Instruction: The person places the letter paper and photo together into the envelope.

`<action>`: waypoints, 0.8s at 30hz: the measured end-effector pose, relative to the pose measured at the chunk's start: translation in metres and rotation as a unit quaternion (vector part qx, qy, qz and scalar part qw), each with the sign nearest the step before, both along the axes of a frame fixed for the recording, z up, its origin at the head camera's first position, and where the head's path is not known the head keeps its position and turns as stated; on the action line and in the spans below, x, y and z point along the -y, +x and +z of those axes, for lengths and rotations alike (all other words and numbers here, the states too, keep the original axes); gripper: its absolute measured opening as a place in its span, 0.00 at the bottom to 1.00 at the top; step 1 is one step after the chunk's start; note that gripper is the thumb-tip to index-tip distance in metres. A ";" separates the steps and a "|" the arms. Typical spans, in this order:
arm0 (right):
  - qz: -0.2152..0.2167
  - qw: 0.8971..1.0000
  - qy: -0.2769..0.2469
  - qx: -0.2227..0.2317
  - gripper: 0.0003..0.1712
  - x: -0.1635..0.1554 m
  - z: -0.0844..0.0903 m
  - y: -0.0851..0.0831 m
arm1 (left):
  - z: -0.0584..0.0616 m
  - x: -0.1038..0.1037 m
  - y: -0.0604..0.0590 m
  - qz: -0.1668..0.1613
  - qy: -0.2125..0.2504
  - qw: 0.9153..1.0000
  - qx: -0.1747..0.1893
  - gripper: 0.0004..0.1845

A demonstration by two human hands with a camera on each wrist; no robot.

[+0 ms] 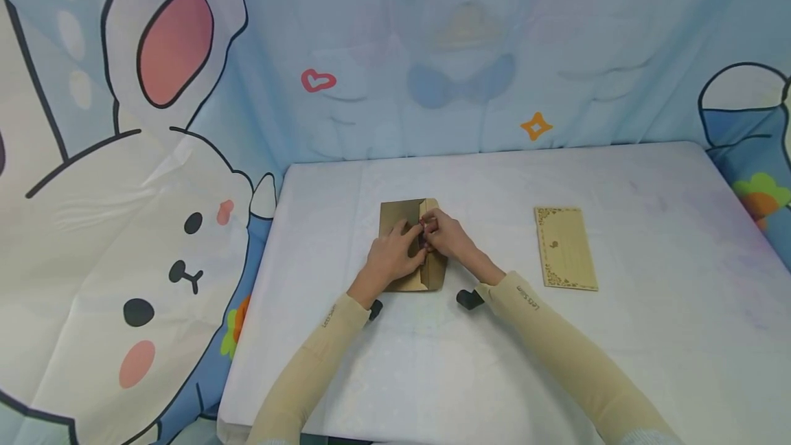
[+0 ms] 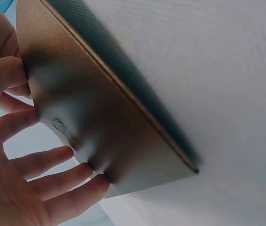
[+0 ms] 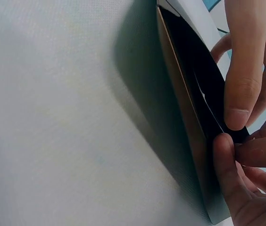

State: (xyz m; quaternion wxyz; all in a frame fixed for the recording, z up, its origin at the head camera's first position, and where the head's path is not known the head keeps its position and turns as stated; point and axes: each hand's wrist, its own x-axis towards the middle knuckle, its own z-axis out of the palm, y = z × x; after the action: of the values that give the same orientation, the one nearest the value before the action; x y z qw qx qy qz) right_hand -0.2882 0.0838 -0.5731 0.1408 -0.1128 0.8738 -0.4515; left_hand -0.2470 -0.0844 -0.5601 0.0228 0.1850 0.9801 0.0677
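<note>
A brown paper envelope (image 1: 395, 215) lies on the table, its creased flap (image 1: 435, 270) folded out along the right side. My left hand (image 1: 392, 253) rests on it, fingers spread and fingertips touching the paper beside a small thin loop (image 2: 59, 125). From the right, my right hand (image 1: 448, 233) pinches with bent thumb and fingers at the envelope's opening, close to the left fingertips. The right wrist view shows the dark inside (image 3: 194, 61) of the opening, with a left finger (image 3: 244, 89) reaching over it. What sits between the right fingertips is mostly hidden.
A beige card (image 1: 565, 249) with brown ornamental corners lies to the right of the hands. Under both wrists show black camera mounts (image 1: 469, 299). A white cloth covers the table (image 1: 667, 335); a printed blue curtain (image 1: 371, 40) hangs behind its far edge.
</note>
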 end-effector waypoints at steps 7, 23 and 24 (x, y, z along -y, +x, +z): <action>0.000 1.000 0.014 -0.005 0.24 0.003 -0.001 -0.001 | -0.001 0.001 0.000 -0.002 0.010 1.000 -0.009 0.28; -0.002 1.000 0.011 -0.011 0.27 0.008 0.000 -0.002 | -0.001 0.001 0.000 -0.004 0.013 1.000 -0.013 0.27; -0.003 1.000 0.010 -0.007 0.28 0.008 0.000 -0.002 | -0.001 0.001 0.000 -0.005 0.013 1.000 -0.014 0.27</action>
State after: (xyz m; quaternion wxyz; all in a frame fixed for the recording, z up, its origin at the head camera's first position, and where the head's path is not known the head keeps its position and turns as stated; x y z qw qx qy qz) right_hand -0.2898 0.0757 -0.5728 0.1351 -0.1122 0.8796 -0.4421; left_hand -0.2471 -0.0857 -0.5615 0.0071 0.1906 0.9786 0.0776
